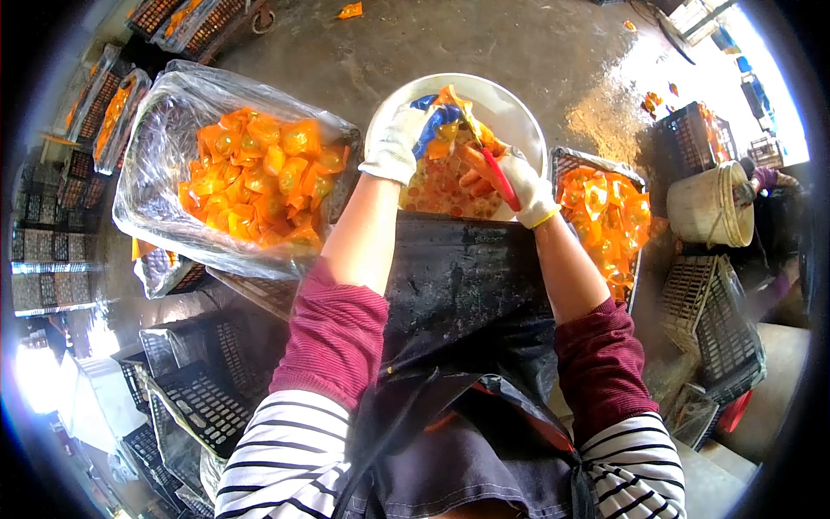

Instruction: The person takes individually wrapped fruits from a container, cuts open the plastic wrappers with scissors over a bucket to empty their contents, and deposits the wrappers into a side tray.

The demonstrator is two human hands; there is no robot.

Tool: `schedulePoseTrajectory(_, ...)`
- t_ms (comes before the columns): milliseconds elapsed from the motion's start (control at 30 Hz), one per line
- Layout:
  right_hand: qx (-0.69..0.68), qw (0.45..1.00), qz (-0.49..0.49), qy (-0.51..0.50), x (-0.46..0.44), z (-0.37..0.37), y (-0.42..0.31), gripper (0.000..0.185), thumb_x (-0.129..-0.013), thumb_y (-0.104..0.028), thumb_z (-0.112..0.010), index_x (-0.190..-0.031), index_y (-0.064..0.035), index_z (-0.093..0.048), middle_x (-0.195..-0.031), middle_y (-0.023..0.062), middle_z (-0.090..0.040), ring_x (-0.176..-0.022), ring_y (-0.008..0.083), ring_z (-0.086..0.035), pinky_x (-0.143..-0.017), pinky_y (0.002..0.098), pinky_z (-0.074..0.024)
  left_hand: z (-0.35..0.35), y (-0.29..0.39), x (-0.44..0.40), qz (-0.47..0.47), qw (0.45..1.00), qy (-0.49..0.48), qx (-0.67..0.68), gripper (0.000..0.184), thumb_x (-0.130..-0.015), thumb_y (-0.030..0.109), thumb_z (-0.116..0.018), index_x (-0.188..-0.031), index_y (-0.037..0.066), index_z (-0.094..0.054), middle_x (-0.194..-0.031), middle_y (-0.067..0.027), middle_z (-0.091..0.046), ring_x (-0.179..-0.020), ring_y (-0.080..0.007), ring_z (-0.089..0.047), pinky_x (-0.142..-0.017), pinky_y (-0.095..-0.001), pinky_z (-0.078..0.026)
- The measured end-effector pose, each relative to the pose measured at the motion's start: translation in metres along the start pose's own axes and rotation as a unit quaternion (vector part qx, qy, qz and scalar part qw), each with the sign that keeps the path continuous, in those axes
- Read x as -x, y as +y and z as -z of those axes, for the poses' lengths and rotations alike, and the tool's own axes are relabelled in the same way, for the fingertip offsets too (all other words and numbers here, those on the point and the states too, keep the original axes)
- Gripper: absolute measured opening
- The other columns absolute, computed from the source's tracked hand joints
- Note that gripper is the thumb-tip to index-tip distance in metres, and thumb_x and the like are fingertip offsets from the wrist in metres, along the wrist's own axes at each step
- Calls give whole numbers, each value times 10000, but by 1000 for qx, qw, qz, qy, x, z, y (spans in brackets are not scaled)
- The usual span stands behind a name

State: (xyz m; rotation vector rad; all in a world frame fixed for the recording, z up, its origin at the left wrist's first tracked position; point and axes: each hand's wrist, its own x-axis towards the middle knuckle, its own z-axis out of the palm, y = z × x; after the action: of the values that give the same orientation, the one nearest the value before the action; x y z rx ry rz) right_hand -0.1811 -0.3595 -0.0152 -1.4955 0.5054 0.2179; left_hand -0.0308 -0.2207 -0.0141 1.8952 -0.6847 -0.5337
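My left hand (396, 144), in a white glove with blue on the fingers, is closed on an orange plastic packet (460, 105) over a round white tub (534, 121). My right hand (524, 183), also gloved, with bare fingertips showing, grips a red-handled tool (501, 180) whose working end I cannot make out. Its fingertips are close to the packet's lower side. Inside the tub, below both hands, is a wet mass of round orange pieces (437, 186) in pale liquid.
A plastic-lined crate (143, 186) at left holds orange packets (259, 169). Another crate of packets (605, 225) stands at right. Further right are a white bucket (696, 208), held by another person's hand (745, 186), and stacked crates (722, 320). Scraps lie on the wet floor (553, 43).
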Motion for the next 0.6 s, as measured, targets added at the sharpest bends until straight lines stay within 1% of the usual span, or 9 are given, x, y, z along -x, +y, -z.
schedulePoseTrajectory(100, 13, 1000, 26, -3, -3, 7, 9, 345, -931, -288, -580, -1126, -5, -613, -845, 138, -699, -684, 180, -664, -624, 259, -534, -6, -29, -12, -24, 999, 41, -3, 437, -865, 343, -639, -1157, 19, -612, -1072, -146, -660, -951, -214, -606, -863, -321, -459)
schedulePoseTrajectory(167, 37, 999, 25, 16, 7, -1, -8, 329, -922, -262, -598, -1133, -10, -611, -871, 130, -696, -705, 175, -660, -634, 259, -532, -6, -29, -13, -30, 997, 54, -34, 430, -871, 340, -633, -1157, 20, -612, -1067, -145, -661, -954, -215, -606, -861, -320, -461)
schedulePoseTrajectory(200, 15, 999, 41, 23, 8, -3, -7, 322, -913, -242, -610, -1136, -11, -610, -895, 121, -691, -731, 167, -654, -644, 258, -528, -6, -29, -13, -34, 996, 61, -50, 426, -874, 339, -629, -1157, 21, -612, -1065, -145, -662, -956, -216, -606, -860, -320, -462)
schedulePoseTrajectory(300, -46, 995, 81, 34, 5, -4, -1, 305, -888, -183, -638, -1140, -14, -609, -959, 98, -673, -802, 147, -634, -673, 256, -517, -4, -21, -9, -12, 998, 56, 9, 427, -885, 338, -617, -1162, 13, -605, -1061, -149, -663, -960, -223, -608, -870, -314, -455)
schedulePoseTrajectory(367, -82, 991, 98, 28, -4, -1, 11, 294, -875, -142, -646, -1139, -16, -610, -992, 85, -660, -837, 137, -617, -688, 255, -509, -6, -35, -20, -43, 992, 77, -92, 396, -889, 328, -617, -1151, 31, -619, -1050, -134, -667, -962, -215, -614, -829, -332, -482)
schedulePoseTrajectory(400, -53, 993, 95, 35, -5, 1, 12, 294, -876, -132, -641, -1143, -15, -606, -998, 86, -658, -847, 139, -615, -695, 255, -509, -8, -45, -26, -58, 984, 87, -142, 381, -891, 324, -617, -1145, 40, -626, -1045, -127, -669, -963, -211, -617, -808, -342, -495)
schedulePoseTrajectory(500, 12, 994, 99, 53, -8, 3, 14, 302, -874, -109, -638, -1157, -12, -598, -1003, 86, -656, -869, 142, -606, -711, 251, -506, -12, -47, -29, 14, 993, 42, 113, 355, -894, 294, -624, -1161, 60, -616, -1037, -86, -669, -945, -198, -633, -728, -349, -538)
schedulePoseTrajectory(567, 30, 990, 121, 60, -11, 5, 17, 319, -866, -102, -651, -1165, -9, -596, -988, 79, -656, -870, 137, -597, -713, 243, -500, -8, -20, -15, 73, 955, -17, 287, 355, -894, 277, -630, -1181, 69, -601, -1036, -59, -666, -925, -192, -643, -688, -347, -560)
schedulePoseTrajectory(600, -23, 992, 110, 59, -9, 5, 15, 320, -846, -90, -661, -1151, -17, -602, -954, 75, -653, -825, 136, -595, -685, 254, -494, -7, -6, -7, 102, 921, -55, 372, 360, -894, 269, -634, -1192, 72, -591, -1036, -46, -665, -913, -189, -647, -670, -345, -568)
